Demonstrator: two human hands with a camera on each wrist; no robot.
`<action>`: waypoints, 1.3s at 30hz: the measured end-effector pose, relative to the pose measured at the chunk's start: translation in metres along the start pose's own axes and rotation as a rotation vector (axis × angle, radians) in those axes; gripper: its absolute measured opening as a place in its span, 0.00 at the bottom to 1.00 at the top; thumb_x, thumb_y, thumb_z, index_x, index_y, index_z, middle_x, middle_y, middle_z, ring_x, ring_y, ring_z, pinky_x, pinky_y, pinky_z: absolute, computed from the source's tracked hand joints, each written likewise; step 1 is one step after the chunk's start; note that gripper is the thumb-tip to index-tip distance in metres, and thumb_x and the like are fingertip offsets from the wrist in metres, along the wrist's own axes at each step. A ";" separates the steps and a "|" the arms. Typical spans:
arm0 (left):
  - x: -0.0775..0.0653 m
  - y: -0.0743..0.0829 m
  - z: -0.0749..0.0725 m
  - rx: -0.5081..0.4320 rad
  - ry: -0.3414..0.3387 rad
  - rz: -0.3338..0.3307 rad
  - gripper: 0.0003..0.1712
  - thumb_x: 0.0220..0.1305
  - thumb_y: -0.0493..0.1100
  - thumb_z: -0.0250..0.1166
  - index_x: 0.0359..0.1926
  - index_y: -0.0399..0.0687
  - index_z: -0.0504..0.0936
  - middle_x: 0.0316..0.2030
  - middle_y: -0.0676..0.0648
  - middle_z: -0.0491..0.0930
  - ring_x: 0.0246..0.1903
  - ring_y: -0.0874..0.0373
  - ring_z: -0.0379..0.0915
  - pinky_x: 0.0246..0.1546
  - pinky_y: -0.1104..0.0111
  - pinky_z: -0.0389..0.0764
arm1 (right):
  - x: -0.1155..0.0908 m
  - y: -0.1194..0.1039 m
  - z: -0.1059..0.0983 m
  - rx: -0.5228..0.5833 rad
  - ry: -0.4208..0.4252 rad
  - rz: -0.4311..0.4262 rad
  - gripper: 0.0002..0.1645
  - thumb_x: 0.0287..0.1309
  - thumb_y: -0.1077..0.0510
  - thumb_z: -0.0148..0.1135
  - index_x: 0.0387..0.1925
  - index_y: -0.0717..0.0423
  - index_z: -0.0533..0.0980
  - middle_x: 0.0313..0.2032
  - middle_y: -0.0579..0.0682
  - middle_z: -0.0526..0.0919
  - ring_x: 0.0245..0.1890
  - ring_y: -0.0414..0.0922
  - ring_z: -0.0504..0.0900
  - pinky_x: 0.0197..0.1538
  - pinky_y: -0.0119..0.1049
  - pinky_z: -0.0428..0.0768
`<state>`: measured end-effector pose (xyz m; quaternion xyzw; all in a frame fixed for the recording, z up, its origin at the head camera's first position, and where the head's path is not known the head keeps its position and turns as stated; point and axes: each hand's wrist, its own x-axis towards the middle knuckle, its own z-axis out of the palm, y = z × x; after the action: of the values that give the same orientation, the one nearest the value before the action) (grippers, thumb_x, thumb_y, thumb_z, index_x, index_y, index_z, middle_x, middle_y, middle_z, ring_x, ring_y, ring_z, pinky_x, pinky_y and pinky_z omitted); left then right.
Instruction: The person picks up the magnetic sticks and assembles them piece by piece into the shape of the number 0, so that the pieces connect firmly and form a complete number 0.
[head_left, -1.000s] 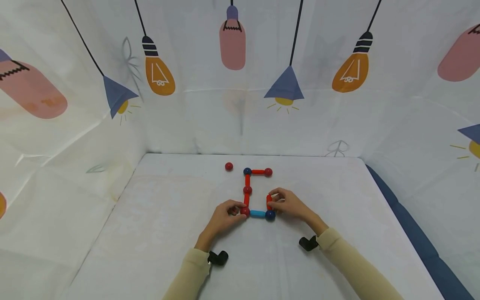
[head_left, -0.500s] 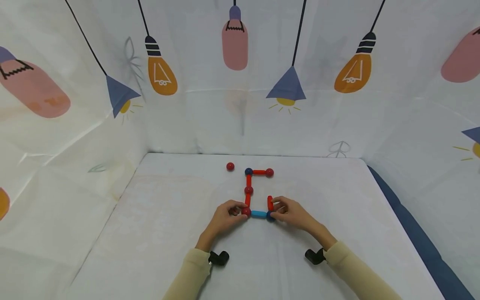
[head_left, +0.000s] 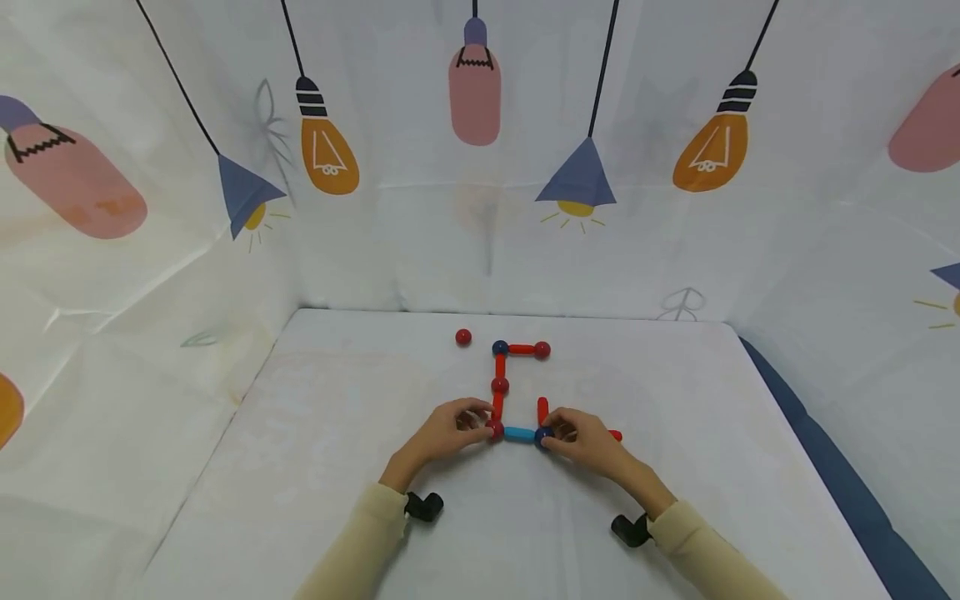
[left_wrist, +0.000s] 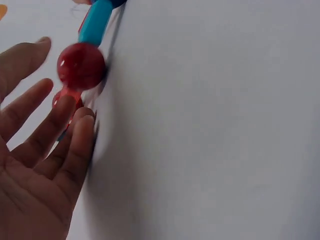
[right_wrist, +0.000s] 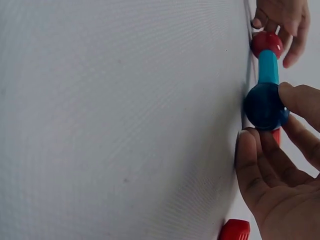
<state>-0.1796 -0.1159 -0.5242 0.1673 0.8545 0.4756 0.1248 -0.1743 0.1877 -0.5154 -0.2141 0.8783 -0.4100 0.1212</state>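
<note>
My left hand [head_left: 450, 429] is beside the red corner ball [left_wrist: 81, 66], its fingers loosely bent around the ball's side and its thumb apart from it in the left wrist view. My right hand [head_left: 588, 442] pinches the dark blue ball [right_wrist: 265, 106] between thumb and fingers. A light blue rod [head_left: 519, 434] joins these two balls. From the dark blue ball a red rod [head_left: 542, 410] points away from me. Red rods run up from the red corner ball through a middle red ball [head_left: 499, 385] to a far dark blue ball [head_left: 500, 348].
A red rod [head_left: 522, 350] leads from the far blue ball to another red ball [head_left: 542, 350]. One loose red ball [head_left: 463, 337] lies at the back. Another red rod [right_wrist: 235, 230] lies right of my right hand. White sheeting with printed lamps surrounds the white table [head_left: 315, 467].
My right hand has moved down from the upright red rod to the dark blue ball. A red rod now shows beyond that hand. The left hand has stayed beside the red corner ball.
</note>
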 end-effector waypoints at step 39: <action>0.122 -0.034 -0.058 0.233 0.416 -0.099 0.21 0.68 0.43 0.69 0.60 0.42 0.81 0.55 0.38 0.84 0.62 0.42 0.76 0.68 0.49 0.71 | -0.002 0.006 0.002 -0.024 0.020 0.000 0.15 0.65 0.50 0.70 0.50 0.48 0.82 0.41 0.43 0.86 0.41 0.40 0.81 0.47 0.30 0.82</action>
<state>-0.3177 -0.1279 -0.5297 0.0366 0.9181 0.3914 -0.0509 -0.1737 0.1907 -0.5209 -0.2115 0.8843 -0.4014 0.1100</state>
